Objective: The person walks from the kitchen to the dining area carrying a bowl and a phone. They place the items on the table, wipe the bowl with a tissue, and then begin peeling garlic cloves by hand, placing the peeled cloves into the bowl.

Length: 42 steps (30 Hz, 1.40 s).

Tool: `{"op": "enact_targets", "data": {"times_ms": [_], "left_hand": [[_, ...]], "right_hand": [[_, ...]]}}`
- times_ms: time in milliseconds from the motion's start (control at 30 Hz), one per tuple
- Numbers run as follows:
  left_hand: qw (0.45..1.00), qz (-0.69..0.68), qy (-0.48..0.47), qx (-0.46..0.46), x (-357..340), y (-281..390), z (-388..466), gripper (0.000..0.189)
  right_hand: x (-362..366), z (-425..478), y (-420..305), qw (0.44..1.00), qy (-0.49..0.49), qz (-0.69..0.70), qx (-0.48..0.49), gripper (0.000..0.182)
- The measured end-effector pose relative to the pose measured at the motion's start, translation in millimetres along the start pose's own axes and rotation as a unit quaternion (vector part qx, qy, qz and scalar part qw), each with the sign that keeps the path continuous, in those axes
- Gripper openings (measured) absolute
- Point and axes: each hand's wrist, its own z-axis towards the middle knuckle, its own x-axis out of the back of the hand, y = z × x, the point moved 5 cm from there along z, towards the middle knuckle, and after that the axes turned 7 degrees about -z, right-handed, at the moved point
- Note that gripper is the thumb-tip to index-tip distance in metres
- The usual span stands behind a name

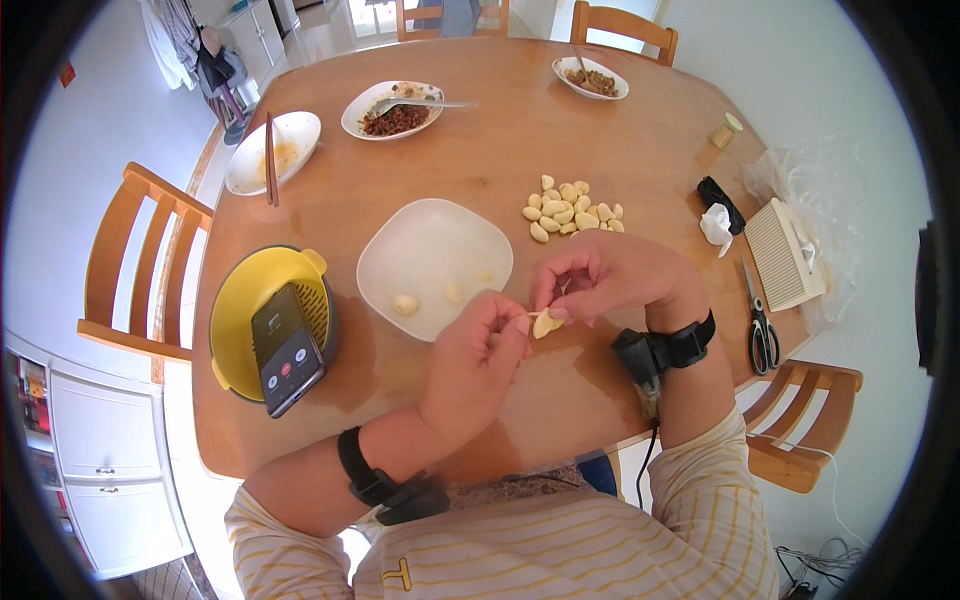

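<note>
My right hand [600, 279] pinches pale garlic cloves [546, 323] between thumb and fingers, just right of a white plate. My left hand [484, 352] meets it from the left, its thumb and forefinger closed on a thin light stick, perhaps a toothpick [533, 313], at the cloves. What else the left fingers hold is hidden. On the white plate [427, 225] lie a whole clove [406, 304] and smaller pale pieces close to my left hand. A pile of peeled garlic cloves [564, 206] rests on the table beyond my right hand.
A phone [287, 349] leans on a yellow colander [232, 322] at left. Dishes with chopsticks [271, 161], a spoon [420, 102] and food stand farther back. At right are scissors [760, 330], a tissue box [780, 255], crumpled tissue [718, 226] and a toothpick holder [726, 131].
</note>
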Motion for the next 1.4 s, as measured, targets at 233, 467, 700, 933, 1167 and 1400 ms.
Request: {"op": "enact_targets", "data": {"times_ms": [233,467,700,933,1167,1400], "left_hand": [[0.99,-0.122,0.048,-0.042,7,6,2,0.008],[0.975,-0.159,0.116,-0.103,12,12,0,0.006],[0.989,-0.131,0.059,-0.021,9,6,3,0.009],[0.992,-0.114,0.05,0.004,5,4,1,0.008],[0.967,0.06,0.122,-0.217,18,26,-2,0.014],[0.936,0.255,0.137,-0.201,27,33,4,0.047]], "right_hand": [[2,2,-6,0.999,0.028,-0.015,-0.015,0.011],[-3,18,-10,0.987,0.136,0.078,0.027,0.023],[-7,11,-26,0.988,0.123,0.008,0.088,0.022],[-1,4,-23,0.987,0.149,-0.023,0.053,0.01],[12,-15,-21,0.991,0.083,-0.077,0.068,0.015],[-2,0,-6,0.985,0.016,-0.171,0.006,0.006]]}}
